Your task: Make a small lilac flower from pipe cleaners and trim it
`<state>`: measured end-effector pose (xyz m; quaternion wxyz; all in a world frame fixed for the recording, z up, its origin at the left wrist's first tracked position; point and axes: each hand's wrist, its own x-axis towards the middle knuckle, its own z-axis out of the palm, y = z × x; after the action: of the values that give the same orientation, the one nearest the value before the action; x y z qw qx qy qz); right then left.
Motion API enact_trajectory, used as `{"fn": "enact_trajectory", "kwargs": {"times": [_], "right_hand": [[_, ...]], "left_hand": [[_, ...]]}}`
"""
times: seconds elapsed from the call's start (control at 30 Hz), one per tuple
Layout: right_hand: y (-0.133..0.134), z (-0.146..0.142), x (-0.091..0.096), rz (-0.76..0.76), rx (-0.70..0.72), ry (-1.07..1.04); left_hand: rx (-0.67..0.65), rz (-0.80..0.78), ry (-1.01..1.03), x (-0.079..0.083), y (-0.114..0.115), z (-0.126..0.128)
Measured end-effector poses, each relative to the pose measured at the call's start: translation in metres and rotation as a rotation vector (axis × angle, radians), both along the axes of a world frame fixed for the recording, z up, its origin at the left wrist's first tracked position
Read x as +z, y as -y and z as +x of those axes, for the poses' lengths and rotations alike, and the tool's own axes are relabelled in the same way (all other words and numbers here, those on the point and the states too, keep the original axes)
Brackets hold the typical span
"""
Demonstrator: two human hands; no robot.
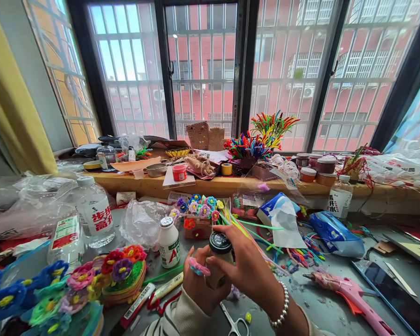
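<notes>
One cylindrical black-lidded jar (220, 247), seemingly glass, fills the grip of the left hand (201, 287), the right hand (245, 262) around its top; a white foil-capped bottle (168, 243) stands at nine o'clock.

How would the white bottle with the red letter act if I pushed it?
The white bottle might tip, since it stands taller than it is wide. On its side it would probably roll, because its body looks round. It may slide easily, too, as its surface looks smooth.
</notes>
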<state>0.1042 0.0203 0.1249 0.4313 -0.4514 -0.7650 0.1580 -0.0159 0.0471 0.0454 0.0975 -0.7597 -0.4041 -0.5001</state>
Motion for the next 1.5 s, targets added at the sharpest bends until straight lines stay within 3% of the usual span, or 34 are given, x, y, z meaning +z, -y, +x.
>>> {"fn": "enact_trajectory", "kwargs": {"times": [0.1,0.27,0.4,0.5,0.63,0.83,1.03,1.3,1.4,1.5], "right_hand": [[-0.003,0.002,0.0,0.052,-0.053,-0.037],[-0.02,0.027,0.018,0.127,-0.256,-0.097],[-0.055,0.055,0.022,0.368,-0.461,-0.037],[-0.087,0.075,0.009,0.442,-0.591,0.079],[-0.122,0.096,-0.016,0.412,-0.64,0.109],[-0.145,0.103,-0.047,0.272,-0.64,0.213],[-0.149,0.094,-0.058,0.111,-0.659,0.311],[-0.137,0.096,-0.047,0.092,-0.56,0.367],[-0.118,0.091,-0.041,0.12,-0.514,0.33],[-0.079,0.08,-0.035,0.141,-0.435,0.282]], "left_hand": [[-0.035,-0.025,-0.017,-0.003,0.0,0.0],[-0.158,-0.214,0.284,-0.01,-0.005,0.002],[-0.103,-0.187,0.246,-0.013,-0.01,0.0],[-0.092,-0.173,0.165,-0.015,-0.013,-0.002],[-0.102,-0.171,0.119,-0.017,-0.014,-0.003],[-0.165,-0.231,0.001,-0.026,-0.007,0.004],[-0.219,-0.239,-0.113,-0.039,-0.004,0.012],[-0.072,-0.421,-0.517,-0.032,0.002,0.011],[-0.033,-0.473,-0.582,-0.029,0.005,0.012],[-0.038,-0.532,-0.591,-0.024,0.007,0.013]]}}
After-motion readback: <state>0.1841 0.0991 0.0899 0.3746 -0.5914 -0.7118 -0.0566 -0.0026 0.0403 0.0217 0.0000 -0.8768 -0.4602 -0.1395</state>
